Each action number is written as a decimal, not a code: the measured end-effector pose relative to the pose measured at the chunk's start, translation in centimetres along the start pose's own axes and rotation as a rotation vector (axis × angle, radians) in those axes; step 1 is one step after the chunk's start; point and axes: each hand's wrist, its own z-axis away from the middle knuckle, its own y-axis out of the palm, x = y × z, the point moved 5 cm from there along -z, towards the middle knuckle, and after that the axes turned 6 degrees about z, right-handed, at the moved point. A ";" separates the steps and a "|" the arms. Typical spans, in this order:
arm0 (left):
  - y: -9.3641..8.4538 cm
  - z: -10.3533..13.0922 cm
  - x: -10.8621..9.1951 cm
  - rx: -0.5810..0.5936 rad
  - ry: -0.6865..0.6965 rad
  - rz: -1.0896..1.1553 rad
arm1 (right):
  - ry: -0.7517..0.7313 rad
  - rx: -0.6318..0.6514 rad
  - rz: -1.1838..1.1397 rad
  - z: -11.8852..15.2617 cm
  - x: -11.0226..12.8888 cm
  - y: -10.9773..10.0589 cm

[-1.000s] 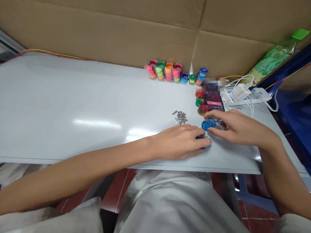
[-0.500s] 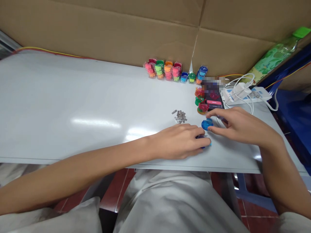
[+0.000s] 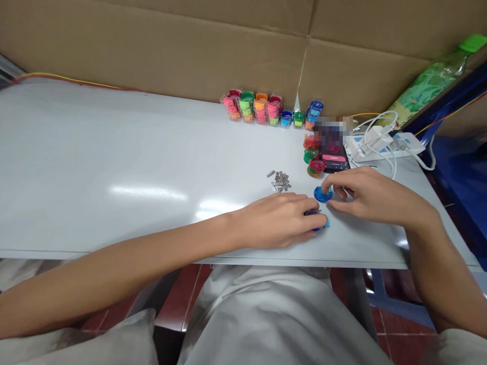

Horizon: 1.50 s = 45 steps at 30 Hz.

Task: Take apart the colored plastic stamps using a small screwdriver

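Note:
My left hand (image 3: 283, 220) is closed on a dark blue plastic piece (image 3: 317, 227) with a light blue part at its right side. Its fingers cover much of that piece, low over the table's front part. Just beyond it is a clear blue round plastic piece (image 3: 320, 195). My right hand (image 3: 363, 195) has its index fingertip over this round piece and the thumb at its right edge, in a loose pinch. Left of it, small flat metal blades (image 3: 280, 181) lie in a loose pile on the white table (image 3: 152, 152).
Red, green and orange round plastic pieces (image 3: 315, 165) sit beside a phone (image 3: 335, 157). Stacks of small coloured plastic items (image 3: 261, 109) line the cardboard wall (image 3: 171, 50). A power strip (image 3: 405, 145) with white cables and a green-capped bottle (image 3: 429, 88) are at the right.
My right index finger has shifted from the far edge of the blue round piece to over it. My left hand keeps its hold. The view has shifted slightly.

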 end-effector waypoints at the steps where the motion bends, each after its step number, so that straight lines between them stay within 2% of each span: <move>1: 0.0 0.0 0.0 -0.003 0.001 -0.005 | 0.005 0.009 0.002 -0.1 0.0 0.2; 8: 0.0 -0.2 0.1 0.018 -0.001 0.003 | 0.031 0.001 0.031 -0.8 -0.3 0.9; 14: -0.4 0.1 0.6 0.019 -0.059 0.079 | 0.028 -0.107 0.017 -0.6 -0.3 0.1; 18: -1.4 0.3 1.8 -0.142 -0.218 0.230 | -0.002 -0.215 -0.162 0.3 0.3 -1.3; 22: -2.6 0.6 3.0 -0.366 -0.354 0.450 | 0.016 -0.188 -0.300 0.7 0.4 -1.6; 25: -3.1 0.7 3.7 -0.500 -0.441 0.694 | 0.035 -0.185 -0.331 0.4 0.4 -1.2; 28: -2.6 0.8 4.3 -0.571 -0.540 0.990 | 0.044 -0.211 -0.380 -0.3 0.7 -0.2; 31: -1.9 0.9 4.7 -0.574 -0.626 1.186 | 0.049 -0.234 -0.500 -1.1 1.2 1.2; 33: -1.9 1.0 4.8 -0.564 -0.638 1.207 | 0.078 -0.275 -0.556 -1.3 1.3 1.8; 36: -2.9 1.1 4.9 -0.558 -0.607 1.125 | 0.118 -0.247 -0.572 -1.4 1.6 2.3; 40: -4.4 1.4 5.5 -0.513 -0.602 0.969 | 0.133 -0.232 -0.374 -1.0 2.0 1.4; 45: -5.2 1.2 6.3 -0.469 -0.564 0.951 | 0.027 -0.274 -0.201 -0.5 2.6 0.3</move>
